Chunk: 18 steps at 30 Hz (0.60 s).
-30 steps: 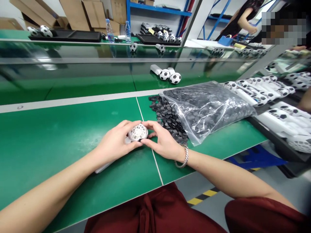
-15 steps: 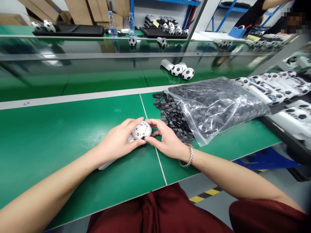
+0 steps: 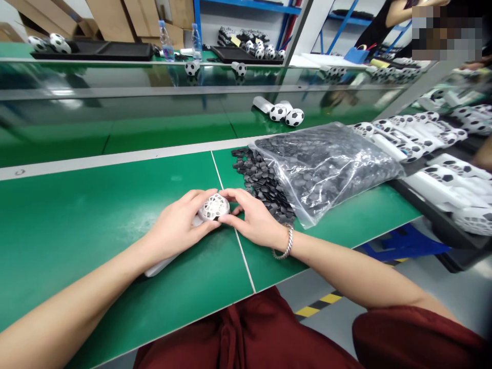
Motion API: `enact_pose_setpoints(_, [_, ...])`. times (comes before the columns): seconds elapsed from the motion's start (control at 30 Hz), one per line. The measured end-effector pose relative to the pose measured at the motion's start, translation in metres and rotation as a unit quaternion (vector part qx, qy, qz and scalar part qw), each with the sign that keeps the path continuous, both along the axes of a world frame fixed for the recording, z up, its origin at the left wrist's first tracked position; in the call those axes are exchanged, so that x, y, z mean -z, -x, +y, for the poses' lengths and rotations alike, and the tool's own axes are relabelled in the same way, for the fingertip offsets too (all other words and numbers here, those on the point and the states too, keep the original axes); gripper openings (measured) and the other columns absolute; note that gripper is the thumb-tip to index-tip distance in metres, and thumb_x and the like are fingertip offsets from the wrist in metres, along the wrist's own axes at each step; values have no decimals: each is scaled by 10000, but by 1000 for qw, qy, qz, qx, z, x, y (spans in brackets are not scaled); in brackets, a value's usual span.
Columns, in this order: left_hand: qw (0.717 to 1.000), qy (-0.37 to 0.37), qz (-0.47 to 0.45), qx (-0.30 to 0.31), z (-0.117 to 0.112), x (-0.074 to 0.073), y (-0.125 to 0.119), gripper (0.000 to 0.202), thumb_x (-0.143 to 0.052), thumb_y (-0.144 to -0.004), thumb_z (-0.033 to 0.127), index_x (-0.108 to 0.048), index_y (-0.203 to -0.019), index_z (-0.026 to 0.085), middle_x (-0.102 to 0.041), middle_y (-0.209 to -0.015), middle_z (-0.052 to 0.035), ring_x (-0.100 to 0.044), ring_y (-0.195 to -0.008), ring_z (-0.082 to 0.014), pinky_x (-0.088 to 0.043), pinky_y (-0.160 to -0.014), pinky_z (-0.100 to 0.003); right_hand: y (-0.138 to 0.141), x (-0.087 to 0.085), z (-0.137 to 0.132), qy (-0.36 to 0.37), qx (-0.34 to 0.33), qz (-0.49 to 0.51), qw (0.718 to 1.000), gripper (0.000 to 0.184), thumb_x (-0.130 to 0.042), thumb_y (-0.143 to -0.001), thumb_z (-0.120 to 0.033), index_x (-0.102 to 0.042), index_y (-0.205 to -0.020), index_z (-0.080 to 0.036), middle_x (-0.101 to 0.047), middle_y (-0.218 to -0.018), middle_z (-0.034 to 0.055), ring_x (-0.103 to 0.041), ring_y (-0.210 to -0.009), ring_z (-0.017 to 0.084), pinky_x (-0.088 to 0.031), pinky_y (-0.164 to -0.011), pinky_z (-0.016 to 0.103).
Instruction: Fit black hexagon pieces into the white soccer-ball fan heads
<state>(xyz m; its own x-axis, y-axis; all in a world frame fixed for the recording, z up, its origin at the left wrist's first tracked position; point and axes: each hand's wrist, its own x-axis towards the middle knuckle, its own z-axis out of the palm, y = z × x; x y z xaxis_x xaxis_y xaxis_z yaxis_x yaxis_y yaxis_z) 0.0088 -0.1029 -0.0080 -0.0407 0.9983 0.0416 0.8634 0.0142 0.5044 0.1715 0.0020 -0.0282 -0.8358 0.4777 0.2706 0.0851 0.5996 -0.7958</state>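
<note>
The left hand [image 3: 175, 228] and right hand [image 3: 249, 218] cup a white lattice ball [image 3: 214, 207] between their fingers, over the green table [image 3: 96, 215]; a white handle [image 3: 159, 267] shows beneath the left hand; black hexagon patches [image 3: 261, 179] lie heaped just beyond the right hand, beside a clear plastic bag [image 3: 326, 169] of more.

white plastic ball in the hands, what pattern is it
An open lattice of polygonal holes on the white plastic ball, clearest in the head view.
</note>
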Motion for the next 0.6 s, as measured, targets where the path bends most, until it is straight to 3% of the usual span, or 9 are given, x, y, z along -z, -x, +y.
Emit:
enact_pose_setpoints(0.1, [1000, 17, 4, 2, -1, 2, 0, 615, -512, -774, 497, -343, -1313, 252, -472, -1276, -61, -500, -1100, -257, -428, -897, -380, -7, -5, 28, -102, 49, -52, 992, 115, -542, -832, -229, -603, -909, -169, -612, -898, 41, -561, -848, 146, -483, -758, 289])
enact_pose_setpoints(0.17, [999, 28, 18, -3, 0, 1, 1, 670, -561, -734, 484, -339, -1311, 226, -463, -1295, -68, -490, -1120, -266, -427, -903, -383, -13, -7, 49, -208, 79, -121, 967, 110, -533, -831, -164, -642, -818, -154, -626, -845, 51, -551, -828, 162, -447, -800, 320])
enact_pose_setpoints(0.27, [998, 40, 37, 6, 1, -2, 3, 621, -572, -720, 398, -384, -1280, 204, -485, -1290, -58, -496, -1121, -257, -420, -913, -372, -19, -9, 68, -315, 25, -218, 923, 184, -497, -837, -96, -667, -877, -153, -642, -891, 64, -527, -854, 183, -421, -800, 320])
enact_pose_setpoints(0.37, [996, 40, 59, 49, 2, -7, 9, 571, -514, -739, 277, -381, -1294, 244, -479, -1304, -29, -473, -1149, -242, -390, -933, -372, -18, -13, 70, -382, -42, -258, 886, 203, -468, -869, -140, -666, -915, -155, -639, -910, 68, -509, -845, 185, -417, -757, 295])
enact_pose_setpoints(0.5, [993, 42, 77, 81, 1, -9, 16, 634, -452, -713, 142, -349, -1317, 307, -491, -1271, -22, -465, -1126, -235, -382, -892, -370, -8, -17, 66, -455, -70, -302, 835, 177, -477, -860, -128, -640, -923, -108, -619, -890, 99, -512, -820, 195, -411, -736, 297])
enact_pose_setpoints(0.6, [991, 41, 92, 88, 0, -9, 16, 655, -431, -706, 108, -347, -1314, 335, -535, -1209, -13, -493, -1064, -237, -381, -849, -374, -1, -15, 69, -476, -69, -306, 822, 155, -474, -849, -97, -623, -883, -78, -610, -871, 121, -523, -817, 206, -414, -744, 315])
